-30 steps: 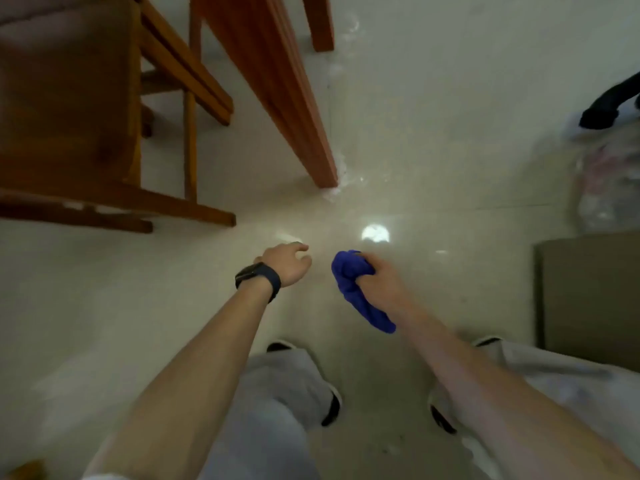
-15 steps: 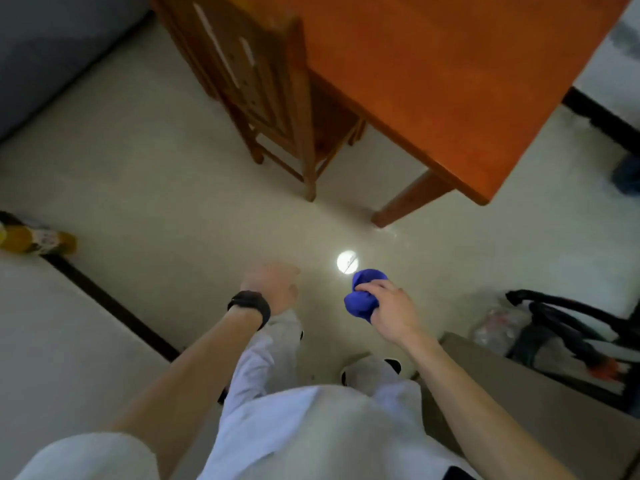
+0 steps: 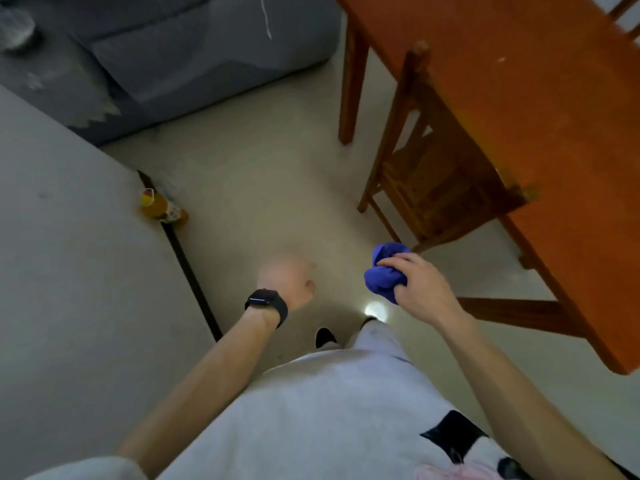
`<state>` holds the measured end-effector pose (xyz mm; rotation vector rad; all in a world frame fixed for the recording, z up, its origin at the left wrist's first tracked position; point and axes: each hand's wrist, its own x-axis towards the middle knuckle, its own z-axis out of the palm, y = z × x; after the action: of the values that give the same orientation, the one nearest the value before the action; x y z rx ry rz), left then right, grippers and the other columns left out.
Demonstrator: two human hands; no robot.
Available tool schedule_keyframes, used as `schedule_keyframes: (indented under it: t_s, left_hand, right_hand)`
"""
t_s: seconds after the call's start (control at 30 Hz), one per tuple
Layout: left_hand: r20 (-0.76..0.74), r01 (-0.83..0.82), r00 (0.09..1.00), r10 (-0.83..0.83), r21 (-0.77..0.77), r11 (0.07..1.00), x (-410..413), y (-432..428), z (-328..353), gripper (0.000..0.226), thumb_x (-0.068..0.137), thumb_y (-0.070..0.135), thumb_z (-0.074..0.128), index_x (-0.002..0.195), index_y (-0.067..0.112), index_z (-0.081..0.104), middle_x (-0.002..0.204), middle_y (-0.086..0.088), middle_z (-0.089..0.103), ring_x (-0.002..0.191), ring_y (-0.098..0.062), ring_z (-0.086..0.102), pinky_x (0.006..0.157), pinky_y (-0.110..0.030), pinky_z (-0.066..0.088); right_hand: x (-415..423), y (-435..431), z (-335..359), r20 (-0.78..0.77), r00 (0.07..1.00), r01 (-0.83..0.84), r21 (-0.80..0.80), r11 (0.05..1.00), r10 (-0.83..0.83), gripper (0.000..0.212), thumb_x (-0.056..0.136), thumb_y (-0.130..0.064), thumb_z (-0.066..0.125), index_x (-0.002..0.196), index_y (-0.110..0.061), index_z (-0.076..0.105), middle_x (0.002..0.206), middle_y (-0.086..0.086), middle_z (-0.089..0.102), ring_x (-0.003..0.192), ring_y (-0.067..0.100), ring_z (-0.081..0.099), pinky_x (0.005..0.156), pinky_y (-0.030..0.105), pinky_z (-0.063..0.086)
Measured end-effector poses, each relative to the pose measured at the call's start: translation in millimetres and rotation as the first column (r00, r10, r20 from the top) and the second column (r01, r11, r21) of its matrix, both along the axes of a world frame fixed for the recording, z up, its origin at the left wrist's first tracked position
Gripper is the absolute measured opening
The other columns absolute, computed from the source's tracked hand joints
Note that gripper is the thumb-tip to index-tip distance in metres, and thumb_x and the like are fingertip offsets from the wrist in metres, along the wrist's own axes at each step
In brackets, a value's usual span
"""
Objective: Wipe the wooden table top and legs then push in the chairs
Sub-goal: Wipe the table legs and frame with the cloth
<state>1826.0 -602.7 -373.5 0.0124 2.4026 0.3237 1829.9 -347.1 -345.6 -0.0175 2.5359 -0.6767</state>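
my right hand (image 3: 420, 291) has its fingers curled tight round the bunched blue cloth (image 3: 384, 277), held in the air just off the tabletop's (image 3: 519, 98) long edge, near the chair (image 3: 436, 181) that sits partly under that edge. my left hand (image 3: 287, 280) is blurred; it looks loosely curled and empty. i judge i'm on the leg-wiping step, and the table leg (image 3: 349, 81) under the far corner seems the likely target. that calls for stepping past the chair and crouching low with the cloth.

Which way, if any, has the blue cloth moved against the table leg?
Yes. The blue cloth, in the right hand, rose from beside the table leg's foot toward the chair.
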Motion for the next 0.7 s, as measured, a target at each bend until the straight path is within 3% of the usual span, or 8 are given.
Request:
schedule_keyframes:
  t_s: [0.17,0.37,0.6,0.7]
  left_hand:
    - [-0.038,-0.045,0.998,0.043,-0.049,0.998,-82,-40,-1,0.047,0.092,0.040,0.048,0.139,0.039,0.047,0.146,0.003,0.048,0.134,-0.028,0.040,0.112,-0.047,0.029]
    - [-0.083,-0.071,0.994,0.064,-0.082,0.994,-234,-69,2,0.046,0.092,0.040,0.047,0.138,0.040,0.048,0.143,0.002,0.050,0.132,-0.027,0.042,0.109,-0.044,0.030]
    - [-0.058,-0.002,0.998,-0.003,-0.089,0.996,-399,-84,19,0.046,0.094,0.041,0.046,0.139,0.040,0.046,0.145,0.001,0.049,0.135,-0.028,0.040,0.113,-0.048,0.028]
    - [-0.062,0.065,0.996,-0.070,-0.078,0.995,-470,-87,22,0.046,0.094,0.041,0.046,0.139,0.040,0.046,0.147,0.003,0.047,0.136,-0.027,0.039,0.113,-0.048,0.028]
  right_hand:
    - [-92,-33,-4,-0.023,0.999,-0.026,-0.047,0.999,0.025,0.060,0.073,-0.003,0.052,0.126,-0.030,0.063,0.139,-0.004,0.052,0.125,0.020,0.049,0.105,0.030,0.038]
    - [-224,-68,-13,-0.022,1.000,0.015,-0.134,0.991,-0.019,0.058,0.072,-0.001,0.052,0.123,-0.027,0.065,0.133,-0.004,0.056,0.124,0.017,0.050,0.097,0.015,0.029]
    - [-363,-107,0,-0.048,0.996,0.066,-0.212,0.975,-0.078,0.060,0.065,-0.016,0.044,0.120,-0.029,0.066,0.127,-0.006,0.060,0.117,0.017,0.055,0.099,0.025,0.040]
    - [-419,-116,5,-0.053,0.989,0.126,-0.209,0.970,-0.140,0.061,0.066,-0.017,0.043,0.122,-0.030,0.064,0.129,-0.006,0.058,0.118,0.017,0.053,0.099,0.024,0.038]
